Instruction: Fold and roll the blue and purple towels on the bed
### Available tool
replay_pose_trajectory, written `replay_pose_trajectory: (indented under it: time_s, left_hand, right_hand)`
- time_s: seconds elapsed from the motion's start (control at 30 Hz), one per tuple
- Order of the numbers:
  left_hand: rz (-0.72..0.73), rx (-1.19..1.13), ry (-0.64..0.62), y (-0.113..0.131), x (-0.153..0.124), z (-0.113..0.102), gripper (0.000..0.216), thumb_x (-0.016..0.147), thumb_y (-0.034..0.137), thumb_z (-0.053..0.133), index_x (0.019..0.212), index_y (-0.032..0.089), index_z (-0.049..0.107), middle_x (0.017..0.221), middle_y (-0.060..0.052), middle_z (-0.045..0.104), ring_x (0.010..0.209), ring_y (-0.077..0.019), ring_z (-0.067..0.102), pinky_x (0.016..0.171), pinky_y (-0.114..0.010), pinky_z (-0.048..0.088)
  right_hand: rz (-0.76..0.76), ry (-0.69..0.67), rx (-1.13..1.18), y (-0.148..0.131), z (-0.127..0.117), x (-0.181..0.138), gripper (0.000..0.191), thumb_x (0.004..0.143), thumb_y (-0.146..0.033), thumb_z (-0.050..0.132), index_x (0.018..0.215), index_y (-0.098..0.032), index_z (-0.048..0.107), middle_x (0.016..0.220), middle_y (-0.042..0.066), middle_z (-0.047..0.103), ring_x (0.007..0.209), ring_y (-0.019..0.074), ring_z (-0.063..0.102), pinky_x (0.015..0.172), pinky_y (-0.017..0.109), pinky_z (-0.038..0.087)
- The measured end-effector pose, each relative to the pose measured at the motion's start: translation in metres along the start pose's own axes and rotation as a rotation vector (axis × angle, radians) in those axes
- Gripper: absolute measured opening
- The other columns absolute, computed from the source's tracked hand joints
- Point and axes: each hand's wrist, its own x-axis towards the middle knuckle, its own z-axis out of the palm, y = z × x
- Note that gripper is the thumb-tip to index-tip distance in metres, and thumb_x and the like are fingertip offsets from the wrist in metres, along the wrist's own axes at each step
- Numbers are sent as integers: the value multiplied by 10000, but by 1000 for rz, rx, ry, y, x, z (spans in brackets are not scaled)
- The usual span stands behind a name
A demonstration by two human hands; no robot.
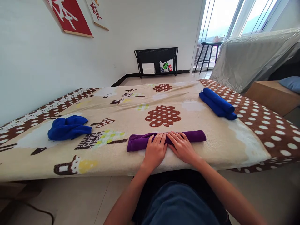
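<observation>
A purple towel (194, 136), rolled into a long tube, lies across the near edge of a bed covered with a patterned beige blanket (131, 109). My left hand (155, 150) rests flat on the roll's middle with its fingers stretched out. My right hand (182, 147) lies beside it, fingers spread over the same roll, the two hands almost touching. Neither hand grips anything. A crumpled blue towel (67, 127) sits on the blanket to the left. Rolled blue towels (217, 103) lie at the far right.
The bed's right border is brown with white dots (262, 125). A wooden bedside surface (272, 93) and a plastic-covered piece of furniture (253, 53) stand to the right. A black rack (156, 61) stands against the far wall. Tiled floor lies below the bed's near edge.
</observation>
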Motion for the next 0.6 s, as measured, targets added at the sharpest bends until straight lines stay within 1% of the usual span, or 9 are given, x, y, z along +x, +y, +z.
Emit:
replay_pose_trajectory:
  time_s: [0.1,0.17,0.27,0.4,0.5,0.6]
  left_hand:
    - [-6,7,-34,-15,-3,-7,476,1016,392,395,1450,205,454,1451,-103,544,1347,-254,484,1121,-461,317]
    - [-12,21,-35,-29,-10,-12,500,1007,422,416,1455,202,448,1428,-119,562,1333,-269,496,1100,-466,333]
    - [14,20,-30,-58,-23,-17,512,998,417,447,1459,195,441,1420,-126,569,1320,-276,510,1079,-450,349]
    - [89,-58,-42,-103,-44,-20,489,1004,378,455,1470,235,417,1453,-89,544,1322,-249,506,1087,-421,348]
    - [43,-161,-33,-128,-58,-22,482,992,398,478,1451,261,427,1437,-73,553,1321,-240,501,1090,-410,363]
    - [-35,-244,-6,-141,-69,-25,449,973,406,508,1399,268,475,1377,-66,593,1286,-246,521,1083,-413,374]
  right_hand:
    - [-4,-27,-6,13,-5,-4,493,1007,-304,435,1487,-192,408,1487,87,493,1374,218,452,1154,430,322]
    - [14,-23,-22,26,-11,-12,495,1002,-295,443,1486,-197,409,1481,84,500,1366,220,463,1149,436,329]
    - [54,-8,-25,53,-19,-28,491,990,-311,478,1469,-215,433,1457,78,526,1335,234,494,1119,446,358]
    - [100,-28,34,91,-28,-50,497,969,-349,528,1451,-257,451,1433,65,551,1308,244,520,1087,459,388]
    - [160,-58,101,113,-34,-62,512,947,-386,559,1438,-273,465,1415,56,568,1296,253,531,1068,461,411]
    - [205,-71,162,123,-38,-67,491,930,-407,578,1397,-272,509,1359,55,612,1240,260,573,1041,467,430]
